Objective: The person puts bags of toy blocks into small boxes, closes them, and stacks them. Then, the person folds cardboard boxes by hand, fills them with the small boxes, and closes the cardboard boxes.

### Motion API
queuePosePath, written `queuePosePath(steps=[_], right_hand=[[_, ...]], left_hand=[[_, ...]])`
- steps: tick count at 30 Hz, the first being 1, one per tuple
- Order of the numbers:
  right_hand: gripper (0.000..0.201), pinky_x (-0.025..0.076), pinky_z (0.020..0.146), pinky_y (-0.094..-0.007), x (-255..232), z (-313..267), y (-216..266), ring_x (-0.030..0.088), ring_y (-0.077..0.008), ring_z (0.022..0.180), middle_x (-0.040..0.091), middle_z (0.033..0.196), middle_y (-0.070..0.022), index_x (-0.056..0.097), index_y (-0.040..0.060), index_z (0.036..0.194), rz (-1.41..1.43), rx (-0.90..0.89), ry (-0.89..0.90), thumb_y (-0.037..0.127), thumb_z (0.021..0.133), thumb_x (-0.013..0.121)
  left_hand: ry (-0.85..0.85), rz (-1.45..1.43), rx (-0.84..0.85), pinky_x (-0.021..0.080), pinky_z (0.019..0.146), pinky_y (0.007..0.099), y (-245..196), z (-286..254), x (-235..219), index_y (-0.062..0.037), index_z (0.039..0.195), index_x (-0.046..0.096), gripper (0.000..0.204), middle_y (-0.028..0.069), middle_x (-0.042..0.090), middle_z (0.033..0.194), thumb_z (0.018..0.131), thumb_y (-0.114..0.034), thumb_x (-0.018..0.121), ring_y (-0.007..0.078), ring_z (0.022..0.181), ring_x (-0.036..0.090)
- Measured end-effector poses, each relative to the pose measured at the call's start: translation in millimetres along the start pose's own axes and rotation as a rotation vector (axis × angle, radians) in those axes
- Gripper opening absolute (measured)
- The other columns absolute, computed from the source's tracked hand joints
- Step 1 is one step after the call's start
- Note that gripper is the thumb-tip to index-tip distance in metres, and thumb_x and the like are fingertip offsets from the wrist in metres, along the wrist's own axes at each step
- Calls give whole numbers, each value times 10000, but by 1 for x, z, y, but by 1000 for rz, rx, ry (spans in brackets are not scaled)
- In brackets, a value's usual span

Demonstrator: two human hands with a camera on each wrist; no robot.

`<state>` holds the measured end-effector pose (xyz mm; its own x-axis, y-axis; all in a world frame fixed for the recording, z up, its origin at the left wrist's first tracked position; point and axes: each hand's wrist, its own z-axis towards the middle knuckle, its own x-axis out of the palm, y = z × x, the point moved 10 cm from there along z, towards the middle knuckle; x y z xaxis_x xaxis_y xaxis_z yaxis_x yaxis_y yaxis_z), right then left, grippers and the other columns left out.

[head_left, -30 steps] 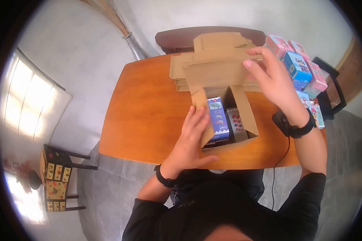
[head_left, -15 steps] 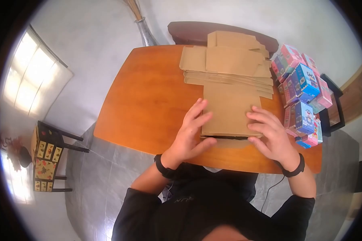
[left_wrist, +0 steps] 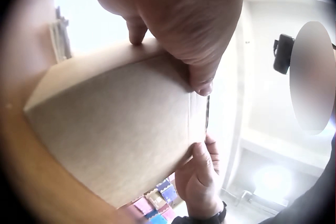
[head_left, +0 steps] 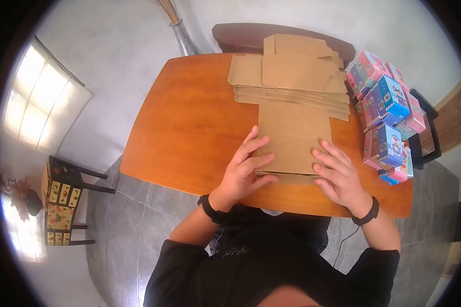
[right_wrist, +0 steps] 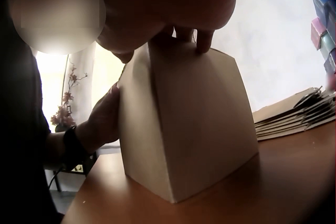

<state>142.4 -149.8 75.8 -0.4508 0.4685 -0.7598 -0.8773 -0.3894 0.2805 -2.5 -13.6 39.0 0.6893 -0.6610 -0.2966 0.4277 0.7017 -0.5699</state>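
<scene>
A brown cardboard box (head_left: 292, 151) stands on the wooden table in front of me, its lid flap folded down over the top. My left hand (head_left: 241, 174) lies along the box's left top edge, fingers spread and thumb at the front corner. Across from it, my right hand (head_left: 341, 179) touches the right top edge with loosely extended fingers. The left wrist view shows both thumbs at the lid's front end, by the box's side wall (left_wrist: 121, 124). What lies inside the box is hidden under the lid.
Flattened cardboard boxes (head_left: 297, 71) are stacked behind the box. Several pink and blue patterned small boxes (head_left: 386, 102) are piled at the table's right. A dark red chair back (head_left: 281, 38) stands beyond the far edge, with a silver vase (head_left: 184, 38) near it.
The lid, raised a second ago over blue and grey packages, has come down over the box. My right hand has moved from the raised flap to the right edge, and the front gap has narrowed.
</scene>
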Motion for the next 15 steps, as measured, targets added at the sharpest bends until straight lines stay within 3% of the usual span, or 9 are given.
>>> queuePosePath(steps=[4,6,7,9,10,12,13,15], right_hand=[[379,403,1086,-505,2,-5,-1,437,-403,1376,523,1426,-186,664,96,1149,54,55,31,149,791,775],[623,329,1139,-482,-2,-6,-2,314,-389,1457,332,1550,-249,543,73,1351,127,139,-26,154,785,791],[623,329,1139,-482,7,-12,2,314,-389,1457,332,1550,-249,543,73,1351,122,134,-28,154,785,791],[857,249,1177,-441,37,-44,-39,211,-327,1499,185,1609,-232,303,19,1506,726,543,-221,160,814,789],[857,249,1177,-441,41,-46,-44,211,-327,1499,185,1609,-232,303,19,1506,718,539,-223,160,814,789],[1025,213,1188,-401,98,-59,-44,187,-277,1489,206,1603,-183,40,-6,1556,920,733,267,153,852,768],[1064,217,1187,-387,105,-56,-42,213,-267,1471,236,1579,-183,-25,11,1565,917,742,316,139,858,760],[1101,214,1189,-382,112,-35,-32,203,-270,1477,221,1585,-196,-85,4,1555,939,704,287,136,858,757]], left_hand=[[5,-7,16,319,1160,551,0,0,1,-60,1181,618,519,202,363,1511,733,-171,858,455,1472,219],[12,60,38,343,1151,536,-3,0,1,-69,1268,565,645,199,353,1516,715,-157,884,428,1474,235],[10,62,44,343,1151,536,-8,-1,3,-69,1268,565,645,199,353,1516,715,-157,884,428,1474,235],[-215,-154,-265,383,1131,468,12,-12,-7,-61,1375,464,767,201,398,1484,731,-115,878,366,1461,303],[-216,-157,-257,383,1131,468,12,-17,-11,-61,1375,464,767,201,398,1484,731,-115,878,366,1461,303],[112,73,-617,386,1121,424,49,-47,1,-13,1454,361,901,240,444,1435,720,-147,866,382,1396,397],[111,74,-612,386,1121,424,48,-52,-2,-13,1454,361,901,240,444,1435,720,-147,866,382,1396,397],[73,-55,-850,412,1077,386,64,-78,-12,22,1414,392,775,218,510,1375,778,-145,801,332,1314,495]])
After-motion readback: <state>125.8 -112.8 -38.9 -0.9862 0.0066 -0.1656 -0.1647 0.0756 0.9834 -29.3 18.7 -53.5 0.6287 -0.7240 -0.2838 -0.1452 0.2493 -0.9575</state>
